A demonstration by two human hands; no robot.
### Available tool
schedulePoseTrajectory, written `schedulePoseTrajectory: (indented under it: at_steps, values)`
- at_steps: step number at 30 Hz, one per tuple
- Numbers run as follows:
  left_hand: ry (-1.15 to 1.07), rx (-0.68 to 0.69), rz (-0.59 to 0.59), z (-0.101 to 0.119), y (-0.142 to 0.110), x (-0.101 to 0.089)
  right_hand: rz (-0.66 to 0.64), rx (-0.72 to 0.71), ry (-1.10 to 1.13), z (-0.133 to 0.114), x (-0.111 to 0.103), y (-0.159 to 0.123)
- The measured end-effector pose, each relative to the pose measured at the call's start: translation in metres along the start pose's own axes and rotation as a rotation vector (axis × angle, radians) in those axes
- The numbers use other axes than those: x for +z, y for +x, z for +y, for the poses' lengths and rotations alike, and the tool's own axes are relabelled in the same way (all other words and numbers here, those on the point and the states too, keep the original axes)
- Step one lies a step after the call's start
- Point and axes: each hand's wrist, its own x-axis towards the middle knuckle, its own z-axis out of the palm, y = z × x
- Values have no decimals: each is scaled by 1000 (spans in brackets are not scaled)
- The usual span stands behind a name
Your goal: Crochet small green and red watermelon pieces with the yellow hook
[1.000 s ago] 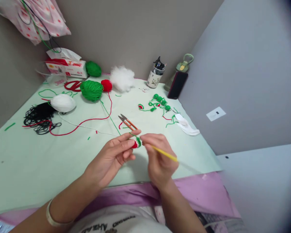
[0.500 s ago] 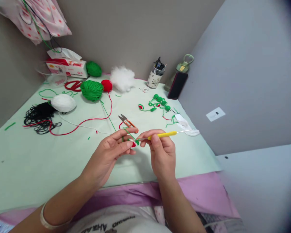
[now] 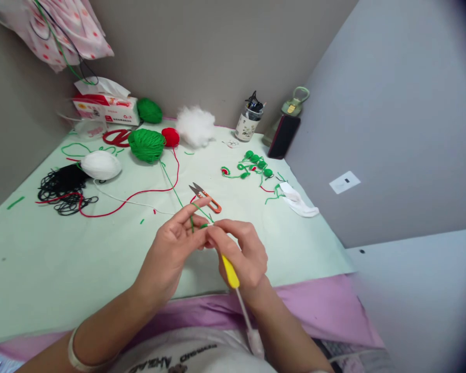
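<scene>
My left hand (image 3: 178,241) pinches a small crochet piece (image 3: 205,226), of which only bits of green and white show between the fingers. A strand of green yarn (image 3: 174,189) runs from the green yarn ball (image 3: 146,145) over my raised left index finger to the piece. My right hand (image 3: 243,254) is closed on a crochet hook with a yellow handle (image 3: 230,272). The handle points down toward my body, and the hook's tip is at the piece. Both hands' fingertips meet there. Just beyond them lie orange thread snips (image 3: 207,198).
Behind are a red yarn ball (image 3: 171,137), white stuffing (image 3: 196,127), a white yarn ball (image 3: 101,165), black yarn (image 3: 64,186), red scissors (image 3: 116,138) and a tissue box (image 3: 116,110). Right: green crocheted pieces (image 3: 258,163), a pen jar (image 3: 246,124), a phone (image 3: 284,137), white scraps (image 3: 297,199).
My right hand has turned, swinging the crochet hook from pointing right to pointing down toward me. It has moved left against my left fingertips, and the piece's red part is now hidden.
</scene>
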Motion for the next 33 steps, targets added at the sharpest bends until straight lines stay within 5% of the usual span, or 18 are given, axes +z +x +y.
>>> schedulePoseTrajectory:
  at_steps: [4, 7, 9, 15, 18, 21, 24, 27, 29, 33]
  values:
    - [-175, -211, -72, 7, 6, -6, 49, 207, 246, -1, -3, 5]
    - [-149, -174, -56, 10, 6, -8, 142, 465, 573, 0, -6, 12]
    - [-92, -141, -66, 11, 5, -7, 133, 517, 665, 1, -4, 15]
    - [54, -49, -25, 8, 3, 1, 72, 423, 552, 1, -1, 16]
    - [-27, -71, -24, 9, -4, 8, 27, 259, 339, -7, -10, 11]
    - [-164, -212, -153, 12, -17, 15, 70, 131, 170, -17, -23, 9]
    - [-214, -321, -310, 14, -24, 18, 134, 154, 227, -22, -31, 12]
    - [-132, -160, -187, 11, -20, 16, 56, 303, 361, -18, -25, 14]
    - [-75, -50, -66, 8, -15, 13, 20, 283, 289, -14, -17, 10]
    - [-172, -174, -85, 5, -7, 6, 49, 109, 93, -8, -6, 1]
